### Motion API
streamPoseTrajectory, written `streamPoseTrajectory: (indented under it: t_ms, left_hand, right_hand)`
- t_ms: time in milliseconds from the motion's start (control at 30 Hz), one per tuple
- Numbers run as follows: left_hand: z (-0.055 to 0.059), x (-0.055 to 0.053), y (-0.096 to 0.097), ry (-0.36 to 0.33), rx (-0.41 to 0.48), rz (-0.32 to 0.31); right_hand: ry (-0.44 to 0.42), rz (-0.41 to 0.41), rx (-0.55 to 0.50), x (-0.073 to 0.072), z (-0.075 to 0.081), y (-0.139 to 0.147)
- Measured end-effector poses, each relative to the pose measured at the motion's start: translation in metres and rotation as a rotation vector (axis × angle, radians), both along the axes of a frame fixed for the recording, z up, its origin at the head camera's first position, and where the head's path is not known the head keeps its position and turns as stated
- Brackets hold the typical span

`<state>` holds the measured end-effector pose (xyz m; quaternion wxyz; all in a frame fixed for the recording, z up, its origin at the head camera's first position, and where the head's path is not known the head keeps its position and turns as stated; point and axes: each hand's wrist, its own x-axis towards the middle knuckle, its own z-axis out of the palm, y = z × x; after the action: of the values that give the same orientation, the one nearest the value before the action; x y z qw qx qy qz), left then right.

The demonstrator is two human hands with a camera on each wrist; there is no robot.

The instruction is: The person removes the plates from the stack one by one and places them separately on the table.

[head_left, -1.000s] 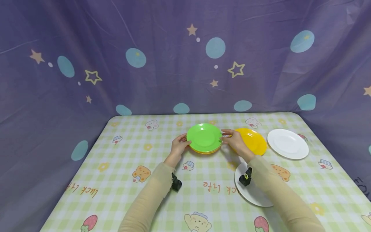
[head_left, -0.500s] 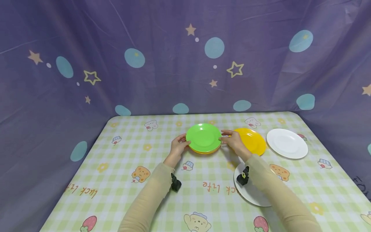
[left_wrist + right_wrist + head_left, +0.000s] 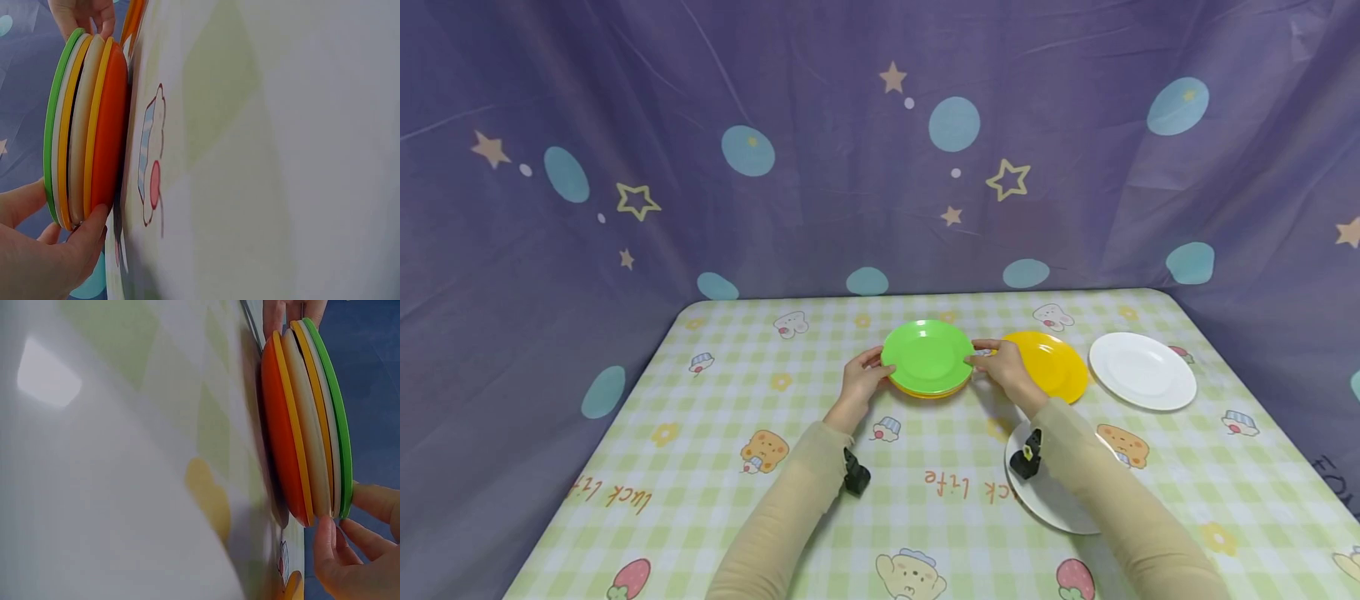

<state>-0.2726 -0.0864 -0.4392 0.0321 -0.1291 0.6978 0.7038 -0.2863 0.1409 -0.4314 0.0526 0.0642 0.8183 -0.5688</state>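
At the middle of the table a stack of plates sits between both hands, topped by a green plate (image 3: 927,357). The left wrist view shows its layers edge-on: beneath the green come a white one, a yellow one, a thicker cream-white one (image 3: 82,131), and a yellow rim over an orange underside (image 3: 111,131). My left hand (image 3: 860,383) grips the left side, thumb and fingers spanning the stack's edge. On the opposite side my right hand (image 3: 1009,372) pinches the rim, its fingers at the upper layers (image 3: 337,425). Whether the stack touches the cloth is unclear.
A yellow plate (image 3: 1056,367) lies just right of the right hand, and a white plate (image 3: 1142,372) beyond it. Another white plate (image 3: 1052,504) is partly under the right forearm. A checked cloth (image 3: 715,442) covers the table; a purple curtain (image 3: 820,225) hangs behind.
The stack and both hands stay practically in place. Only the right wrist has shifted slightly to the left.
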Motion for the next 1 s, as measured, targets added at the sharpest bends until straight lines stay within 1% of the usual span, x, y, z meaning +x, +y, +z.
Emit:
streamPoseTrajectory:
  t_ms: [133, 300, 567, 767, 867, 1000]
  left_hand:
    - [0.0009, -0.0003, 0.0005, -0.005, -0.026, -0.003]
    - [0.0010, -0.0007, 0.0003, -0.008, -0.041, -0.003]
    - [0.0000, -0.0006, -0.0002, 0.009, -0.066, -0.005]
    - [0.0004, 0.0001, 0.0008, 0.013, -0.065, -0.005]
    - [0.0002, 0.0004, 0.0007, 0.010, -0.061, -0.001]
    - [-0.0006, 0.0001, 0.0007, 0.009, -0.054, 0.002]
  right_hand:
    - [0.005, -0.017, -0.004, -0.0010, -0.0005, -0.0010]
    - [0.011, -0.028, -0.061, -0.0012, -0.0004, -0.0022]
    - [-0.035, -0.016, -0.153, -0.0021, -0.0018, 0.0007]
    - [-0.106, -0.057, -0.223, -0.0031, -0.0040, 0.0019]
    - [-0.114, -0.058, -0.263, -0.0034, -0.0056, 0.0025]
    - [-0.097, -0.045, -0.309, -0.0026, -0.0051, 0.0035]
